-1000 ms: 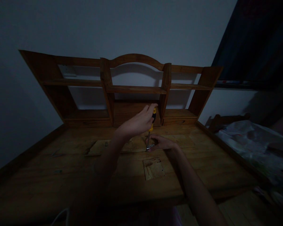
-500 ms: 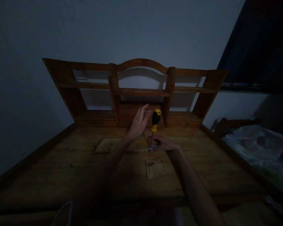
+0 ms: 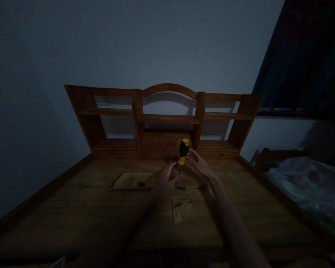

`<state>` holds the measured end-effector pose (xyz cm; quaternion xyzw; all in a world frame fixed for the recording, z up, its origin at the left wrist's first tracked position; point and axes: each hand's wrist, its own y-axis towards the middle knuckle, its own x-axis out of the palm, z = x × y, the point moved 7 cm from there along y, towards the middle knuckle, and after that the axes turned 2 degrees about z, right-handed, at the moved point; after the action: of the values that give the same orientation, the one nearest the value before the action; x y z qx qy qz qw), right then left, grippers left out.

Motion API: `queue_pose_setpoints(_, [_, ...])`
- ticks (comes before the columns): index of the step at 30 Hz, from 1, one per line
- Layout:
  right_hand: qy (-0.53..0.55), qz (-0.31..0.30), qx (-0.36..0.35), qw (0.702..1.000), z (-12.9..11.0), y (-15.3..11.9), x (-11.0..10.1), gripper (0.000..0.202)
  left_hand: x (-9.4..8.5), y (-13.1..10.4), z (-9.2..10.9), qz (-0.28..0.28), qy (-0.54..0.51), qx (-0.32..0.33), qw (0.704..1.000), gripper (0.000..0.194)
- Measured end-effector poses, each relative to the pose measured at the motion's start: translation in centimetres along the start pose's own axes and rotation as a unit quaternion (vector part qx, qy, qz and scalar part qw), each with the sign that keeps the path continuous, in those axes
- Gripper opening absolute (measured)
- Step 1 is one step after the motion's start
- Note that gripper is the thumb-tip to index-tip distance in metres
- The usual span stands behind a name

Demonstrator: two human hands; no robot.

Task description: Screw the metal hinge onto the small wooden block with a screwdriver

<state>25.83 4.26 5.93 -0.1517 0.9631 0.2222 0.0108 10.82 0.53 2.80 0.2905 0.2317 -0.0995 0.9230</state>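
A screwdriver (image 3: 184, 149) with a black and yellow handle stands nearly upright over the desk. My left hand (image 3: 166, 179) is at its shaft just below the handle, thumb and fingers closed round it. On the other side, my right hand (image 3: 200, 166) is beside the handle with its fingers apart and slightly bent. A small shiny metal piece (image 3: 181, 185), perhaps a hinge, lies under the screwdriver, at the edge of a thin wooden strip (image 3: 136, 180). The lower end of the shaft is hard to make out in the dim light.
A small square wood piece (image 3: 183, 210) lies on the wooden desk (image 3: 80, 219) nearer to me. A wooden shelf unit (image 3: 169, 119) stands at the back against the wall. Clear plastic sheeting (image 3: 304, 178) lies beyond the desk's right edge.
My left hand has come down from beside the handle to the shaft. My right hand has left the metal piece and risen to the right of the handle.
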Motion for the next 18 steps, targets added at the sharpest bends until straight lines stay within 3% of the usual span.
queue_pose_setpoints(3, [-0.050,-0.036,-0.010,0.998,-5.8,2.1,-0.3,0.065,0.1,-0.1,-0.7,0.001,0.046,-0.014,0.999,0.063])
queue_pose_setpoints(6, [-0.125,-0.167,-0.006,0.978,-11.2,3.5,0.9,0.065,0.6,-0.2,-0.8,-0.017,0.085,-0.010,0.996,0.065])
queue_pose_setpoints(9, [-0.185,-0.245,-0.029,0.951,-14.6,3.8,2.0,0.047,1.0,-0.2,-0.4,-0.047,0.111,0.007,0.993,0.055])
queue_pose_setpoints(12, [-0.246,-0.272,-0.049,0.929,-15.1,3.4,3.0,0.032,1.1,-0.3,-0.3,-0.085,0.136,0.001,0.987,0.042])
queue_pose_setpoints(14, [-0.275,-0.244,-0.070,0.927,-14.6,3.5,3.2,0.028,1.0,-0.3,-0.5,-0.106,0.147,-0.017,0.983,0.040])
queue_pose_setpoints(18, [-0.330,-0.149,-0.106,0.926,-13.3,4.4,3.5,0.025,0.7,-0.4,-1.1,-0.123,0.101,-0.041,0.986,0.066])
